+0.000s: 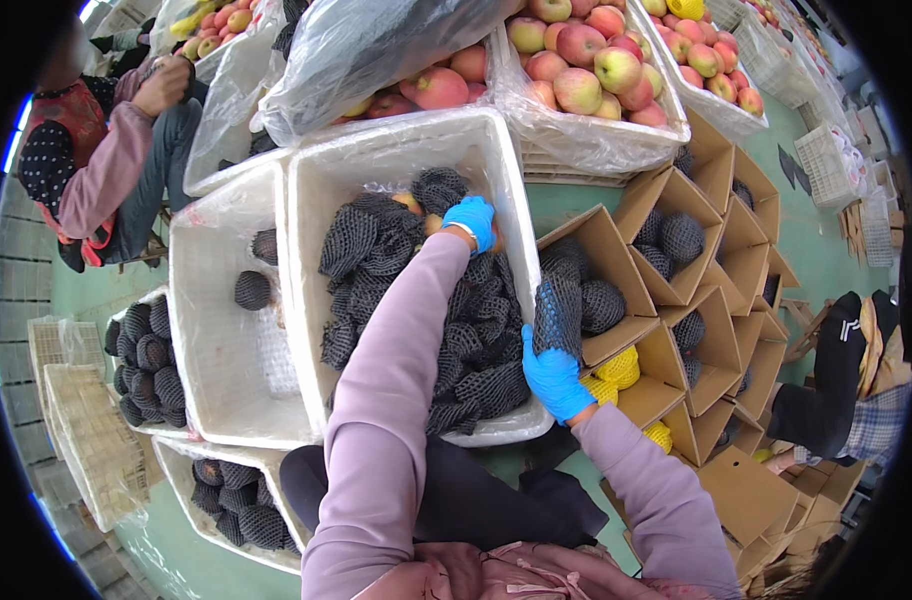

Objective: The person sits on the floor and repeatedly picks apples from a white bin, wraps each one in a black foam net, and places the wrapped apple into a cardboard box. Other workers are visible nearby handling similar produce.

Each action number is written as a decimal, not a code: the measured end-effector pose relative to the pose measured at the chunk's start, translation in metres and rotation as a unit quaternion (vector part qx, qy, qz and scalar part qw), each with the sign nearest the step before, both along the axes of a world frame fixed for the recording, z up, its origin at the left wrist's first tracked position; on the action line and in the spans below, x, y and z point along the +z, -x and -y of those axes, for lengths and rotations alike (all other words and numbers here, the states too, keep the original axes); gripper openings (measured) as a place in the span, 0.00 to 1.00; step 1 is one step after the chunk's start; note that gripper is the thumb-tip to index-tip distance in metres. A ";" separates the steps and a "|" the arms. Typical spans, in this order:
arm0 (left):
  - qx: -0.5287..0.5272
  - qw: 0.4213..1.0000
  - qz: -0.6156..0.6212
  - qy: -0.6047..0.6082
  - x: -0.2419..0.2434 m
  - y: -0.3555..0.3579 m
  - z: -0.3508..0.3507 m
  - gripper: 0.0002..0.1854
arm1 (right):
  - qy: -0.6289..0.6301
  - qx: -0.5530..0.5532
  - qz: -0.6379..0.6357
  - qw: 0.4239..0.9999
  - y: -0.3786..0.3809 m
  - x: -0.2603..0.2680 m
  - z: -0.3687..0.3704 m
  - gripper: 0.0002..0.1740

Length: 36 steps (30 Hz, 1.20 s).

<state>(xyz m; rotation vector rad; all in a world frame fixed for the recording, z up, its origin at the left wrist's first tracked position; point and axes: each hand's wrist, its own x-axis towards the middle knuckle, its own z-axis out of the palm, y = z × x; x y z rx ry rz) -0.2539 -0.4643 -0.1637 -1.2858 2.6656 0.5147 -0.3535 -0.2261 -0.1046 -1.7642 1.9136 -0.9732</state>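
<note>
My left hand (472, 223), in a blue glove, reaches into a white foam crate (527, 225) in front of me. Its fingers curl down by some partly covered apples (432, 223), and what they grip is hidden. A netted fruit (439, 190) sits just beyond that hand. Loose black foam net sleeves (467, 330) fill much of the crate. My right hand (557, 382), also gloved in blue, is at the crate's right edge with its fingers inside a black foam net sleeve (559, 311); blue shows through the mesh.
Cardboard boxes (677, 232) with netted fruit stand at right, some nets yellow (618, 367). A white crate (223, 360) with two netted fruits adjoins on the left. Apple crates (587, 67) and a plastic bag (373, 60) lie ahead. Other people (110, 165) sit at left and right.
</note>
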 end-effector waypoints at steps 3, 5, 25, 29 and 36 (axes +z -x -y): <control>0.001 0.988 0.122 -0.093 -0.017 0.019 0.005 0.23 | -0.009 -0.009 0.001 1.000 -0.001 0.000 -0.002 0.29; -0.001 0.983 0.163 -0.084 -0.021 0.027 0.007 0.20 | -0.002 -0.010 0.000 1.000 -0.001 -0.001 -0.003 0.29; 0.174 0.487 -0.778 -0.357 0.251 -0.146 -0.243 0.44 | -0.316 0.021 -0.112 0.942 0.001 0.012 0.014 0.34; 0.209 0.533 -0.795 -0.203 0.261 -0.174 -0.305 0.49 | -0.073 0.116 0.190 0.972 -0.035 0.113 -0.006 0.29; 0.284 0.579 -0.764 0.020 0.276 -0.166 -0.375 0.49 | 0.156 0.378 0.134 0.903 -0.138 0.232 -0.115 0.40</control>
